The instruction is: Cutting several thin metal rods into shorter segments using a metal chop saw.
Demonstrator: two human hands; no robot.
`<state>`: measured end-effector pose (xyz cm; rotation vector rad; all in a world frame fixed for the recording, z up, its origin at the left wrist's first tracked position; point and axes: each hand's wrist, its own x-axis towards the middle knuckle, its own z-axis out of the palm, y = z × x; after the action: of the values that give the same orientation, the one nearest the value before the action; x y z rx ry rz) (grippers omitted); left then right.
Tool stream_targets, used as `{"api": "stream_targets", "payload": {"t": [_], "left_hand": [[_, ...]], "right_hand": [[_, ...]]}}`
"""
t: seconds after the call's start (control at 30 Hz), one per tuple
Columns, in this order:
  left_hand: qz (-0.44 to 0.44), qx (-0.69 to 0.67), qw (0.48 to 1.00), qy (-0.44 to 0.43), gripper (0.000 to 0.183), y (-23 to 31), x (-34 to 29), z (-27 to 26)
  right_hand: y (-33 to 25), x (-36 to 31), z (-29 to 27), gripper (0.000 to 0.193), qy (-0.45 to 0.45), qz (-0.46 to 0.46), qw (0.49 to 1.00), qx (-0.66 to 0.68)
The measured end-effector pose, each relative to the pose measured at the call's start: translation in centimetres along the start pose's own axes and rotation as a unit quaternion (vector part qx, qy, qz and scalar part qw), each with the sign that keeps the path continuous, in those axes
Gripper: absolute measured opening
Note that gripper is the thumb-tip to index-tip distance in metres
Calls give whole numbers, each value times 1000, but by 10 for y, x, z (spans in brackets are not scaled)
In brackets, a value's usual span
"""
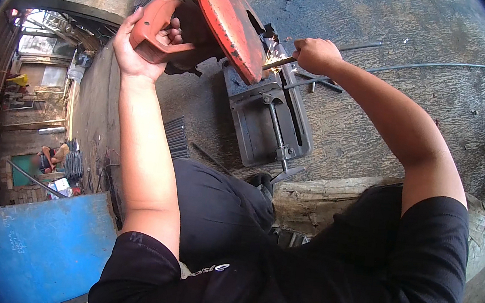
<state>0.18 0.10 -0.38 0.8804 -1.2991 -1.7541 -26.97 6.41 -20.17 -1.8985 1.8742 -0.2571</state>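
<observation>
My left hand (135, 59) is wrapped round the orange handle (162, 8) of a cut-off saw, whose scuffed red-orange blade guard (227, 25) tilts over the work. In my right hand (318, 56), closed in a fist, is a dark metal rod (361, 45). Its near end reaches the lower right edge of the guard, where bright sparks (277, 59) fly. The blade itself is mostly hidden by the guard. Beneath sits the saw's grey metal base (246, 121) with a screw clamp (276, 125).
A long thin rod (422, 64) stretches right from the base, beside short cut pieces (328, 85). Bundled rods (176, 137) lie left of the base. A worn board (321, 200) is by my legs. At left are a blue panel (49, 249) and a distant seated person (54, 158).
</observation>
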Motion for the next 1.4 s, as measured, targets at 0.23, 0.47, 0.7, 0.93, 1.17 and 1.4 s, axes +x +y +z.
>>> {"api": "stream_targets", "payload": {"t": [0.23,0.47,0.7,0.93,1.17,1.4], "left_hand": [[-19,-13,999,-34,57,3,1,-7],[-10,-1,1000,-16,59,1,2,-7],[-12,-4,1000,2,59,1,1,-4],[-16,-18,999,-21,57,3,3,-11],[-10,-1,1000,10,55,3,4,-14],[-12,-21,1000,-18,58,1,2,-7]], "right_hand": [[-1,-3,-2,32,-5,1,1000,10],[-1,-8,-3,31,3,-9,1000,9],[-1,-8,0,32,11,-8,1000,8],[-1,-8,1,32,9,-5,1000,8],[-2,-9,0,31,18,-3,1000,7],[-5,-14,-4,32,17,-1,1000,9]]}}
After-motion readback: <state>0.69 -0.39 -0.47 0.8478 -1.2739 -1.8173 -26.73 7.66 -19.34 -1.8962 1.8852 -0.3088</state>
